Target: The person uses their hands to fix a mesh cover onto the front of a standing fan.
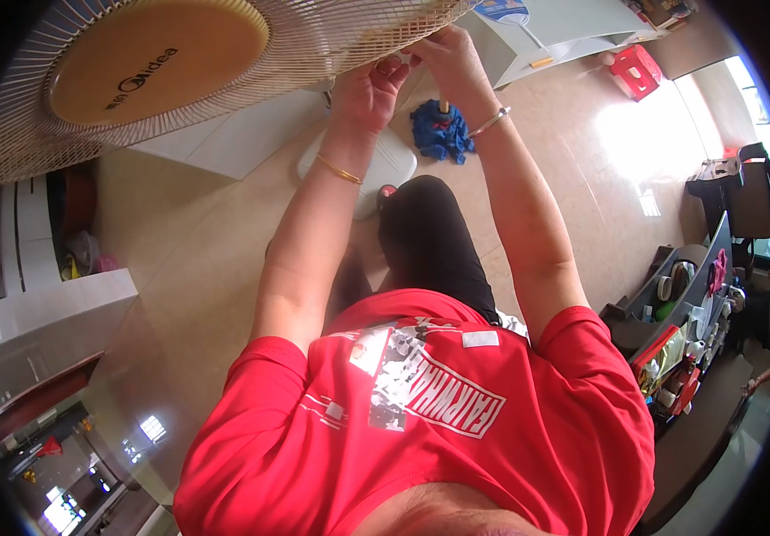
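Observation:
A standing fan's wire grille (pixel 313 36), cream-coloured with a round tan centre plate (pixel 159 58), fills the upper left. Both my arms are raised to its rim. My left hand (pixel 370 95) is palm up under the edge, its fingers curled in a pinch; whatever is between them is too small to make out. Just to the right, my right hand (pixel 453 64) has its fingers bent and closed on the grille's rim. The two sets of fingertips almost meet. Below them the fan's pale base (pixel 394 159) stands on the floor by my foot.
A blue mop head (pixel 441 134) lies on the floor beyond my knee. A white table (pixel 572 40) at the top holds a blue hand fan (pixel 503 11). Upper right is a red plastic stool (pixel 637 71). A crowded shelf unit (pixel 671 339) stands at the right.

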The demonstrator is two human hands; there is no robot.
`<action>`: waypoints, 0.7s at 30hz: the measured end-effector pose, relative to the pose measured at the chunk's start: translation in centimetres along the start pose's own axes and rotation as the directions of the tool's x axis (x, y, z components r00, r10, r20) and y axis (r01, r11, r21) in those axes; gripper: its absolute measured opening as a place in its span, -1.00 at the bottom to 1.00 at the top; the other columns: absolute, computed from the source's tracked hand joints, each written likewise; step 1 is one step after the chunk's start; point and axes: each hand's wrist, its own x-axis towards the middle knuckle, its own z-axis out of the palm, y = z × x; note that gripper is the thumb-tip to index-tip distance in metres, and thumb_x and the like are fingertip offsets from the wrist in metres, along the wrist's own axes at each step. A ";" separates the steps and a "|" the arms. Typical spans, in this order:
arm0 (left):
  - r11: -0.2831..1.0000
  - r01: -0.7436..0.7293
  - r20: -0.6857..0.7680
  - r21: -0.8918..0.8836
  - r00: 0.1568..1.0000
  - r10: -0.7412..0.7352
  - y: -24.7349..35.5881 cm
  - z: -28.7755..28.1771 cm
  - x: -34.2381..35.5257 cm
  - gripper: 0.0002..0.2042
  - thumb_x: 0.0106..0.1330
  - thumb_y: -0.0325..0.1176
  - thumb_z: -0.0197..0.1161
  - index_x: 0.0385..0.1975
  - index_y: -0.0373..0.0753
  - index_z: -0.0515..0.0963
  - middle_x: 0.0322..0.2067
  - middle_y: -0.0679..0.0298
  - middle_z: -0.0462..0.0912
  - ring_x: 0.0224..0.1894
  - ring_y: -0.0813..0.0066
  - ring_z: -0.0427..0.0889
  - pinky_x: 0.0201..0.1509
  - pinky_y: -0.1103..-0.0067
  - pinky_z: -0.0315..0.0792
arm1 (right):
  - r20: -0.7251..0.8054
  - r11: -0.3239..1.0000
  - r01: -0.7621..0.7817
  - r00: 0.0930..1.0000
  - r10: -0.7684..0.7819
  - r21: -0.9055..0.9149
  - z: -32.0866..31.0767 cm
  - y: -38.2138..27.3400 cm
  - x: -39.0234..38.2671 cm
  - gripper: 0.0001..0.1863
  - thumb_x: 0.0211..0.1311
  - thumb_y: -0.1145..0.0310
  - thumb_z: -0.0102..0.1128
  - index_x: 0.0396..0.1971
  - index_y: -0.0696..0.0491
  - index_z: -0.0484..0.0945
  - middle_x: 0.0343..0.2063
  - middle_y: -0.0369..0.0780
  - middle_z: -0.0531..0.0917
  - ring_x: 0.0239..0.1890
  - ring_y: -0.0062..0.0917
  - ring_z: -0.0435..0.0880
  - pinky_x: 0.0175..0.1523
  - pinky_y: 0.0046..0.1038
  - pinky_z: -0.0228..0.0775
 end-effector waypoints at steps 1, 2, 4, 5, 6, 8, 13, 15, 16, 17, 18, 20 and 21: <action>1.000 0.001 0.027 -0.010 1.000 -0.001 0.0 -0.2 0.0 -0.89 0.08 -0.43 0.21 -0.38 -0.15 0.49 -0.47 0.42 0.52 -0.48 0.58 0.45 -0.21 0.54 0.43 | -0.002 0.997 0.015 1.000 -0.015 -0.070 0.1 -0.3 -0.2 -0.86 0.04 0.46 0.13 -0.42 0.22 0.53 -0.56 -0.30 0.56 -0.53 -0.68 0.47 -0.40 -0.65 0.33; 1.000 0.003 0.054 -0.021 0.999 -0.002 0.1 -0.4 0.0 -0.89 0.08 -0.43 0.22 -0.39 -0.14 0.49 -0.46 0.43 0.52 -0.48 0.59 0.45 -0.19 0.53 0.42 | -0.002 0.990 0.030 1.000 -0.030 -0.140 0.3 -0.4 -0.3 -0.86 0.04 0.46 0.13 -0.43 0.22 0.54 -0.56 -0.30 0.57 -0.53 -0.69 0.47 -0.39 -0.64 0.34; 1.000 0.000 0.045 -0.008 0.999 0.000 0.1 -0.4 -0.1 -0.89 0.08 -0.43 0.22 -0.38 -0.14 0.49 -0.46 0.43 0.53 -0.47 0.59 0.45 -0.18 0.52 0.42 | 0.004 0.990 0.040 0.999 -0.040 -0.139 0.4 -0.3 -0.3 -0.85 0.03 0.46 0.13 -0.42 0.23 0.54 -0.55 -0.30 0.57 -0.52 -0.68 0.48 -0.38 -0.64 0.35; 1.000 -0.001 0.037 0.003 0.999 0.000 0.0 -0.3 -0.1 -0.89 0.08 -0.43 0.22 -0.38 -0.14 0.49 -0.45 0.43 0.53 -0.46 0.59 0.45 -0.17 0.51 0.42 | 0.009 0.989 0.050 0.999 -0.049 -0.139 0.4 -0.3 -0.3 -0.84 0.03 0.45 0.13 -0.41 0.24 0.53 -0.54 -0.30 0.58 -0.52 -0.68 0.48 -0.38 -0.63 0.35; 1.000 0.001 0.039 0.003 0.999 -0.001 0.0 -0.2 -0.1 -0.89 0.08 -0.43 0.22 -0.38 -0.14 0.49 -0.45 0.43 0.53 -0.46 0.59 0.45 -0.17 0.51 0.42 | 0.007 0.989 0.050 0.999 -0.049 -0.140 0.2 -0.3 -0.3 -0.84 0.03 0.45 0.13 -0.41 0.24 0.53 -0.54 -0.30 0.58 -0.52 -0.68 0.48 -0.38 -0.63 0.35; 1.000 -0.002 0.025 0.004 1.000 0.002 0.1 -0.2 -0.1 -0.89 0.08 -0.43 0.21 -0.38 -0.14 0.49 -0.42 0.41 0.54 -0.44 0.58 0.47 -0.18 0.52 0.43 | 0.032 0.971 0.075 0.997 -0.069 -0.227 0.3 -1.0 -0.3 -0.83 0.02 0.43 0.13 -0.44 0.24 0.53 -0.58 -0.30 0.57 -0.54 -0.67 0.47 -0.39 -0.62 0.35; 1.000 -0.015 0.061 0.011 0.998 0.014 0.3 0.7 -0.5 -0.88 0.09 -0.45 0.20 -0.36 -0.19 0.48 -0.40 0.35 0.55 -0.41 0.55 0.49 -0.22 0.55 0.45 | 0.103 0.999 -0.039 0.994 0.041 -0.026 -0.2 -0.4 -0.1 -0.77 0.02 0.33 0.10 -0.44 0.22 0.54 -0.57 -0.28 0.55 -0.51 -0.65 0.48 -0.34 -0.61 0.35; 0.999 -0.031 0.079 0.020 0.996 0.029 0.2 1.1 -0.6 -0.88 0.09 -0.45 0.20 -0.36 -0.21 0.48 -0.40 0.33 0.56 -0.41 0.54 0.50 -0.24 0.56 0.46 | 0.117 0.991 -0.092 0.990 0.080 0.100 -0.3 0.5 -0.4 -0.77 0.03 0.34 0.08 -0.44 0.22 0.53 -0.56 -0.28 0.54 -0.49 -0.65 0.48 -0.32 -0.61 0.34; 0.999 -0.045 0.084 0.015 0.996 0.044 0.2 1.1 -0.5 -0.87 0.09 -0.45 0.20 -0.36 -0.22 0.48 -0.41 0.32 0.55 -0.43 0.55 0.49 -0.24 0.56 0.47 | 0.130 0.944 -0.132 0.987 0.096 0.302 0.1 0.8 -0.6 -0.78 0.04 0.35 0.07 -0.43 0.22 0.52 -0.54 -0.29 0.53 -0.46 -0.65 0.48 -0.31 -0.61 0.34; 0.998 -0.058 0.088 0.010 0.994 0.057 0.2 1.1 -0.4 -0.87 0.09 -0.45 0.20 -0.36 -0.23 0.48 -0.42 0.31 0.55 -0.45 0.55 0.48 -0.25 0.56 0.48 | 0.147 0.855 -0.168 0.983 0.109 0.490 0.2 1.1 -0.6 -0.79 0.04 0.36 0.06 -0.42 0.21 0.51 -0.52 -0.29 0.53 -0.44 -0.65 0.47 -0.30 -0.62 0.33; 0.998 -0.059 0.088 0.010 0.994 0.058 0.1 0.8 -0.2 -0.87 0.09 -0.45 0.20 -0.36 -0.23 0.48 -0.42 0.31 0.55 -0.45 0.55 0.48 -0.25 0.56 0.48 | 0.147 0.855 -0.168 0.983 0.109 0.490 0.1 1.4 -0.6 -0.79 0.04 0.36 0.06 -0.42 0.21 0.51 -0.52 -0.29 0.53 -0.44 -0.65 0.47 -0.30 -0.62 0.33; 0.998 -0.042 0.156 -0.053 0.986 0.050 0.2 0.0 0.1 -0.87 0.11 -0.43 0.16 -0.33 -0.25 0.48 -0.46 0.27 0.57 -0.45 0.49 0.54 -0.26 0.49 0.52 | 0.090 0.859 -0.169 0.986 0.144 0.484 0.5 0.8 -0.7 -0.81 0.03 0.42 0.05 -0.37 0.20 0.50 -0.48 -0.30 0.52 -0.43 -0.66 0.47 -0.32 -0.63 0.35; 0.998 -0.044 0.155 -0.053 0.987 0.051 0.2 -0.5 0.2 -0.87 0.11 -0.43 0.16 -0.33 -0.25 0.48 -0.46 0.27 0.57 -0.45 0.49 0.54 -0.26 0.49 0.52 | 0.092 0.858 -0.170 0.985 0.144 0.484 0.6 0.6 -0.7 -0.81 0.03 0.42 0.05 -0.37 0.20 0.50 -0.48 -0.30 0.52 -0.43 -0.66 0.47 -0.32 -0.63 0.35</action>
